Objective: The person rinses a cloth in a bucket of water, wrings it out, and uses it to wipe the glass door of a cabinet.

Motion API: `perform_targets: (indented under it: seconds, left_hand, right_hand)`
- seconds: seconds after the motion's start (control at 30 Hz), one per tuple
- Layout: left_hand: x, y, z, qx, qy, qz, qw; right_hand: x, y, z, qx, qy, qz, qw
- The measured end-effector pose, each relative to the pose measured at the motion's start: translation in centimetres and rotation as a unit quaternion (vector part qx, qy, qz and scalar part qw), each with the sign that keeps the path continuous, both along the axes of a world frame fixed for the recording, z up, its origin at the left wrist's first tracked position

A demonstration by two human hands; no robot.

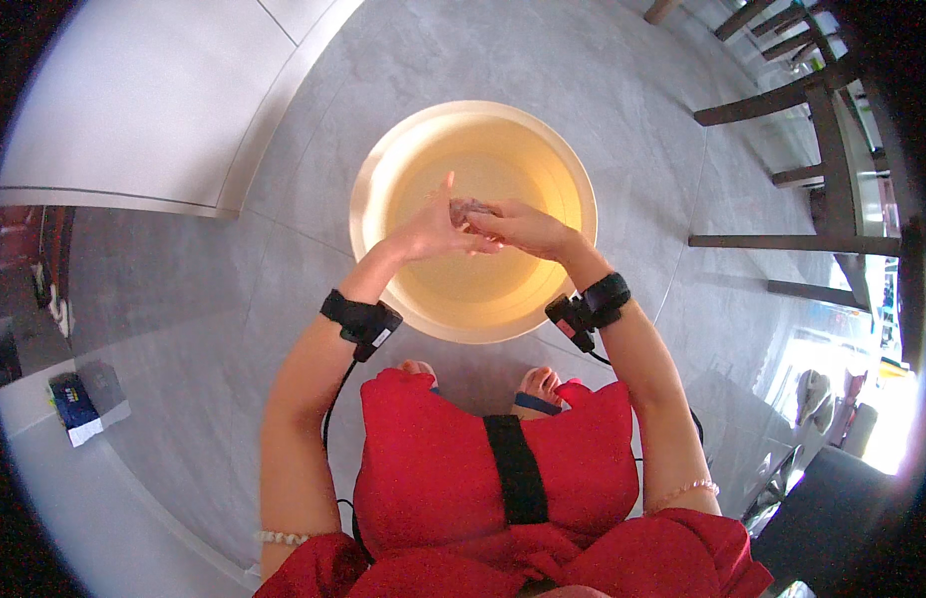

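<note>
A round cream-yellow plastic basin (474, 333) stands on the floor in front of my feet. Above its middle my hands meet around a small, greyish, crumpled bundle (470, 211), perhaps wet cloth. My left hand (431, 228) cups it from the left, thumb pointing up and away, fingers reaching beneath the right hand. From the other side my right hand (534, 228) presses its fingers over the bundle. Much of it is hidden between the palms. The basin's bottom looks covered by shallow, clear liquid.
Grey tiles (298, 299) surround the basin. A white cabinet (134, 97) rises at the upper left; dark wooden chairs (822, 164) line the right. A dark packet (74, 400) lies at the left. Each wrist wears a black strapped device with a cable (327, 418).
</note>
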State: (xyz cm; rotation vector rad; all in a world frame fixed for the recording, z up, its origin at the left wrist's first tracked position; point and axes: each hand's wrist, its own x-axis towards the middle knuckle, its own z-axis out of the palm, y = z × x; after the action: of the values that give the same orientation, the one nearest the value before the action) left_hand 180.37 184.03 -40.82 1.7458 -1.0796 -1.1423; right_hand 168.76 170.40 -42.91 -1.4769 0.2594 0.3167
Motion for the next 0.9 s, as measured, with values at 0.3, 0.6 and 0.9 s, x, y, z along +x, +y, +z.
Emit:
perform_targets:
  seconds: [0.3,0.6,0.9]
  left_hand:
    - [-1.3,-0.4,-3.7,0.009,0.018,0.15,0.988]
    - [1.4,-0.5,-0.1,0.099,0.081,0.016,0.992]
    - [1.2,-1.1,-1.4,0.029,-0.149,-0.043,0.988]
  right_hand:
    - [1.0,1.3,0.5,-0.223,-0.005,-0.021,0.975]
    - [0.3,1.5,3.4,-0.36,-0.217,0.019,0.907]
    - [1.7,3.6,3.0,-0.624,-0.093,0.045,0.774]
